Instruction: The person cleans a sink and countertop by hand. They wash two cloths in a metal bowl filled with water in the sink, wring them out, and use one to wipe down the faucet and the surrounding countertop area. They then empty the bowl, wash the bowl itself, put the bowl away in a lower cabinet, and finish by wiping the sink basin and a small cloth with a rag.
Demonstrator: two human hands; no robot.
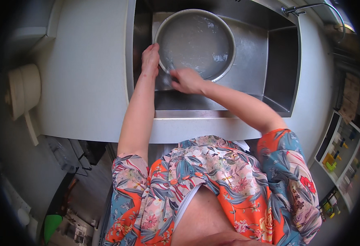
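Note:
A large round metal basin [231, 63] sits in the stainless steel sink, with cloudy greyish water [195, 43] inside it. My left hand [150, 60] grips the basin's rim at its left side. At the near left part of the same rim is my right hand [187, 80], blurred by motion, its fingers curled in. A blurred, silvery, partly see-through object [167, 77] shows at those fingers; I cannot tell exactly what it is.
The steel sink [249, 67] has high walls around the basin. A curved metal faucet [290, 10] stands at its far right corner. White countertop [87, 61] borders the sink. A cream pot with a handle [26, 89] is at the far left; a glazed cabinet [341, 153] is at right.

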